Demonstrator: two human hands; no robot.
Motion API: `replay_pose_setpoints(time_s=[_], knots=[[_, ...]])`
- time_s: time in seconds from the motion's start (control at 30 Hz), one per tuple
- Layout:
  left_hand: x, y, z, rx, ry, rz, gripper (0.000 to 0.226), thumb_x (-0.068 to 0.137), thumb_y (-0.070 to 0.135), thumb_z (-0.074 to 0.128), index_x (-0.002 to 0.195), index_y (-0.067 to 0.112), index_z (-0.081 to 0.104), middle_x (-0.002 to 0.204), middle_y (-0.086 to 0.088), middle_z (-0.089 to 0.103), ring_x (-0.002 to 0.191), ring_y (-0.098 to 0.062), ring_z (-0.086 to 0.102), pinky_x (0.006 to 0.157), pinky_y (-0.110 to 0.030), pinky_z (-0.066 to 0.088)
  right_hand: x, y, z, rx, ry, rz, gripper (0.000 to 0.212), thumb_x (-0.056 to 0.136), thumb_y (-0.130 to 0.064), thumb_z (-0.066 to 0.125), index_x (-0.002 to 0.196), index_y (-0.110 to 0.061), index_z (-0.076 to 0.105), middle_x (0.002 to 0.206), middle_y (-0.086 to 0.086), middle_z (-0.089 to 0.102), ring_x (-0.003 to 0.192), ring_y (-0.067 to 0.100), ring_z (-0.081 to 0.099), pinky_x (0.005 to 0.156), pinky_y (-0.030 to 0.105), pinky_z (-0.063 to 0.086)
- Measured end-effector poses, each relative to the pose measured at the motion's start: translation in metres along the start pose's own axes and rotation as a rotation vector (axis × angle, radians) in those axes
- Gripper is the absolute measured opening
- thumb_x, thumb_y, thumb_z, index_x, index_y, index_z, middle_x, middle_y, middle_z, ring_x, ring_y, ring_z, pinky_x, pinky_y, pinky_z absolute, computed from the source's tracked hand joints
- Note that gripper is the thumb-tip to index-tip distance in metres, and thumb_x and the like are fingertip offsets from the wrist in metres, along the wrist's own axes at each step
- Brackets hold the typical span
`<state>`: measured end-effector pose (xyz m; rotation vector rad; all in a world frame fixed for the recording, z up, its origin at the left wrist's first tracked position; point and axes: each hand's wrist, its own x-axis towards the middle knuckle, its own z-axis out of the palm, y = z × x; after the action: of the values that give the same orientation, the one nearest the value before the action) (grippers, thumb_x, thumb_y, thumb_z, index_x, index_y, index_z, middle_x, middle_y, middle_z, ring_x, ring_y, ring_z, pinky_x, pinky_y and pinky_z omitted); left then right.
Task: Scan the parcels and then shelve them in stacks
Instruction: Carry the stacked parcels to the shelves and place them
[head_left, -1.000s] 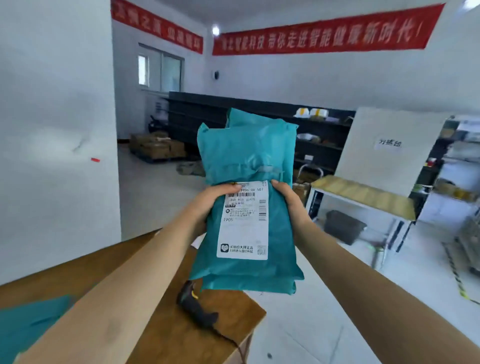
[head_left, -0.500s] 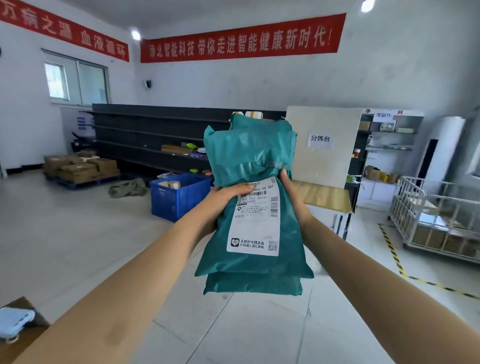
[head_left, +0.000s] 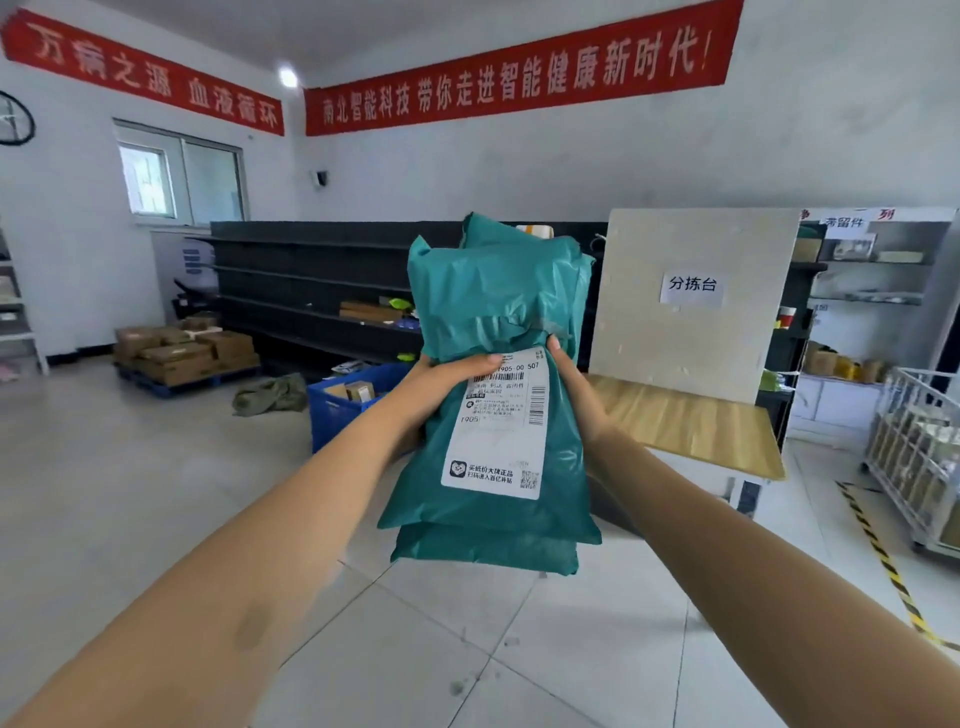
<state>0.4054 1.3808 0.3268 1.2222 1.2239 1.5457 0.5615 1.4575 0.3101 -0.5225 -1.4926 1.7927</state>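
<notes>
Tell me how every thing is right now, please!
teal parcels: stacked together, held upright above the floor.
white label: stuck on the front parcel, facing the camera.
left hand: grips the parcels, thumb on the label.
right hand: grips the parcels' right edge.
blue crate: on the floor, boxes inside.

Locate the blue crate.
Head view, left of centre: the blue crate sits on the floor before the dark shelving, beside the crumpled green cloth.

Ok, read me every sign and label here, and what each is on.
"万病之源 血液循环": left red banner.
"智能科技 带你走进智能健康新时代!": back red banner; first two characters blurred.
"分拣台": paper on white board.
"滞留件": sign above right shelf.
"905-00 507": label on front teal parcel; small print blurred.
</notes>
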Motion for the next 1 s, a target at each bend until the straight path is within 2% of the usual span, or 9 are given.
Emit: replay_pose_setpoints(time_s=[0.1,0.2,0.27,0.33,0.4,0.47,0.6,0.87,1.0], knots=[[0.060,-0.011,-0.015,0.019,0.089,0.054,0.062,0.066,0.029,0.081,0.122,0.017,0.058,0.106,-0.003,0.073,0.095,-0.019,0.071,0.082,-0.034,0.054,0.067,-0.001,-0.019,-0.023,-0.004,-0.021,0.050,0.092,-0.052,0.047,0.119,-0.014,0.063,0.103,0.009,0.074,0.089,0.020,0.073,0.067,0.028,0.057],[0.110,-0.022,-0.041,0.051,0.223,0.110,0.041,0.074,0.021,0.077,0.112,0.016,0.063,0.094,0.001,0.075,0.084,-0.014,0.073,0.067,-0.024,0.056,0.140,0.005,-0.025,-0.028,-0.101,-0.025,0.046,0.088,-0.052,0.055,0.114,-0.016,0.067,0.100,0.008,0.076,0.089,0.021,0.073,0.076,0.033,0.056],[0.139,-0.026,-0.066,0.083,0.335,0.122,0.032,0.074,0.019,0.076,0.104,0.021,0.063,0.090,0.004,0.075,0.083,-0.013,0.072,0.069,-0.023,0.056,0.189,0.012,-0.019,0.003,-0.207,0.028,0.044,0.089,-0.052,0.051,0.108,-0.017,0.070,0.105,0.011,0.074,0.090,0.025,0.072,0.079,0.037,0.056],[0.162,-0.030,-0.099,0.099,0.448,0.108,0.044,0.068,0.026,0.081,0.107,0.022,0.062,0.097,0.003,0.073,0.090,-0.016,0.070,0.081,-0.030,0.055,0.237,0.022,-0.007,0.030,-0.333,0.067,0.045,0.085,-0.053,0.053,0.103,-0.016,0.071,0.105,0.012,0.073,0.091,0.025,0.072,0.083,0.038,0.056],[0.177,-0.036,-0.137,0.094,0.539,0.079,0.078,0.050,0.046,0.089,0.118,0.019,0.060,0.107,-0.002,0.072,0.099,-0.021,0.069,0.094,-0.040,0.052,0.279,0.034,0.011,0.027,-0.485,0.104,0.050,0.070,-0.052,0.070,0.102,-0.014,0.073,0.107,0.012,0.073,0.094,0.025,0.071,0.088,0.039,0.055],[0.181,-0.040,-0.175,0.106,0.624,0.023,0.094,0.039,0.052,0.091,0.120,0.018,0.060,0.110,-0.003,0.072,0.100,-0.024,0.069,0.098,-0.045,0.050,0.316,0.050,0.036,0.034,-0.586,0.132,0.041,0.069,-0.040,0.073,0.100,-0.013,0.071,0.097,0.009,0.076,0.085,0.021,0.073,0.079,0.033,0.058],[0.173,-0.035,-0.246,0.167,0.780,0.010,0.046,0.066,0.030,0.081,0.106,0.015,0.065,0.090,0.000,0.076,0.087,-0.020,0.071,0.090,-0.038,0.054,0.380,0.091,0.112,0.104,-0.710,0.144,0.035,0.076,-0.036,0.056,0.099,-0.012,0.069,0.091,0.006,0.076,0.080,0.020,0.073,0.080,0.035,0.054],[0.142,-0.006,-0.438,0.354,1.040,0.105,0.074,0.061,0.035,0.085,0.126,0.022,0.054,0.111,0.004,0.071,0.097,-0.014,0.069,0.086,-0.033,0.053,0.486,0.158,0.317,0.161,-0.885,0.206,0.035,0.077,-0.041,0.059,0.092,-0.015,0.076,0.096,0.010,0.076,0.082,0.024,0.073,0.082,0.039,0.050],[0.132,0.015,-0.529,0.381,1.117,0.120,0.061,0.070,0.027,0.081,0.125,0.021,0.055,0.114,0.002,0.070,0.099,-0.014,0.068,0.086,-0.031,0.053,0.532,0.182,0.415,0.203,-0.966,0.249,0.033,0.092,-0.035,0.050,0.098,-0.013,0.073,0.100,0.011,0.075,0.086,0.024,0.073,0.085,0.040,0.051]])
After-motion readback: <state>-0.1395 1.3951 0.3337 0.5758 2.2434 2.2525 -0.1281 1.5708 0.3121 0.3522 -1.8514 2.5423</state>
